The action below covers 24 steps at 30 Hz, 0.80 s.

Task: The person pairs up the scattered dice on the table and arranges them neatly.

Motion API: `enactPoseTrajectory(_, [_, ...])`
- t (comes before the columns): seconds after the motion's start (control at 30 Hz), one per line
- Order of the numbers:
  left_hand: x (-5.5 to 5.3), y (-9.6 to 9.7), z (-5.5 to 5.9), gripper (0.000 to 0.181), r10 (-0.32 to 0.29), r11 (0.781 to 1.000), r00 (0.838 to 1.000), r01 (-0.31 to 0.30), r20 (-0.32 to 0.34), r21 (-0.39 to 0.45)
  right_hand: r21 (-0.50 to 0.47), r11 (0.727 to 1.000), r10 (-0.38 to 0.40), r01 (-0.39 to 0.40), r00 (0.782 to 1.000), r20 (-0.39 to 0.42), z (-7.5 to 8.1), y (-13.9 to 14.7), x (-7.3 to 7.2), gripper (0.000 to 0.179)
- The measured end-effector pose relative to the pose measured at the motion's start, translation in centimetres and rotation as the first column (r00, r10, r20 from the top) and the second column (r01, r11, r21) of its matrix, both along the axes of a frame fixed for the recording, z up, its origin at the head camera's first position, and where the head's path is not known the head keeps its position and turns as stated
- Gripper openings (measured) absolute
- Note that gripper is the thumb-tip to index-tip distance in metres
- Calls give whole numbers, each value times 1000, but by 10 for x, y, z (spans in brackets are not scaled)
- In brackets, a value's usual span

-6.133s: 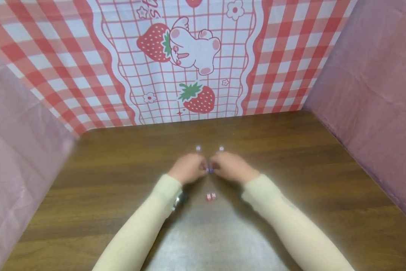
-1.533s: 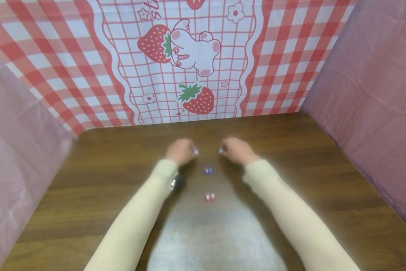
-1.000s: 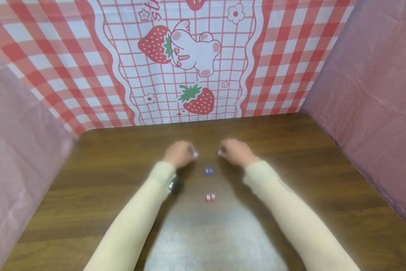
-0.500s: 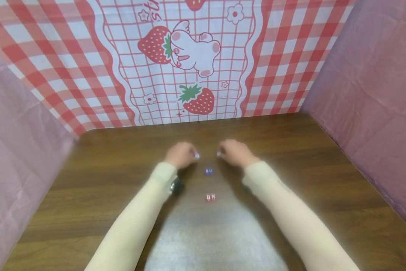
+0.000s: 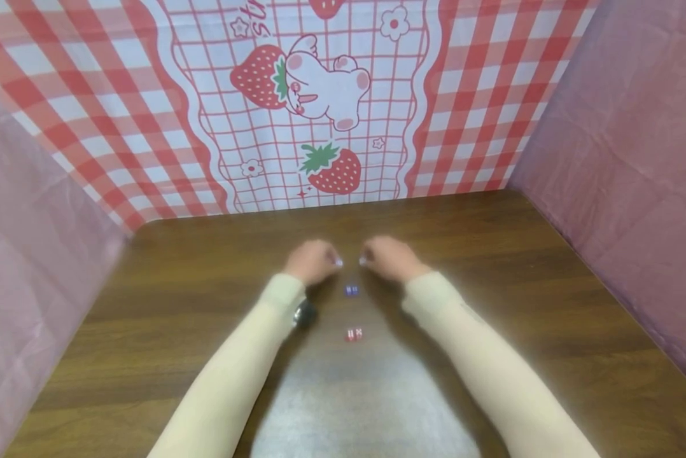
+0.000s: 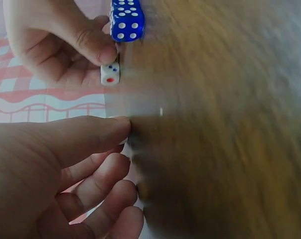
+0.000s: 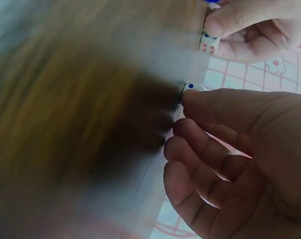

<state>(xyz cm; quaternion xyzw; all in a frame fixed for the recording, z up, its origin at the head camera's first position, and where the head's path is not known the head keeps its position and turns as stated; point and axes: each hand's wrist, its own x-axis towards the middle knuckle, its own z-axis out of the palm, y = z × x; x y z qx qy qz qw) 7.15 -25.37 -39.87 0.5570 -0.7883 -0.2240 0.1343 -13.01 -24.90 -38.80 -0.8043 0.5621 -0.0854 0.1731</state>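
Observation:
My left hand [image 5: 311, 262] pinches a white die [image 7: 209, 43] between thumb and fingers; in the left wrist view that die is mostly hidden behind the thumb. Facing it across a small gap, my right hand [image 5: 393, 257] pinches a second white die [image 6: 110, 74], which shows a red spot and blue spots. Both hands are low over the wooden table, near its middle. Just nearer to me, two blue dice [image 5: 351, 291] sit side by side with white spots. Closer still are two red dice [image 5: 354, 334], also side by side.
The brown wooden table [image 5: 177, 305] runs back to a red-and-white checked cloth [image 5: 486, 95] with strawberry prints. Pink cloths [image 5: 635, 159] hang at the left and right sides. A dark device [image 5: 304, 313] is worn at the left wrist.
Earlier my hands were at the blue dice, with the white dice standing apart behind them. Since then each hand has taken a white die, and in the last second they have moved closer together.

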Motion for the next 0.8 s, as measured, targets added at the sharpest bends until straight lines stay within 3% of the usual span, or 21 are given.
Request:
enactPoseTrajectory(0.47, [-2,1,-1,13,-13,1000,1000,13,-8,-19,13,1000,20,-20,1000,4,-5,-10,23,7])
enactPoseTrajectory(0.8, [-2,1,1,16,-24,1000,1000,24,-6,-12,46,999,24,-24,1000,6,-1,-9,29,6])
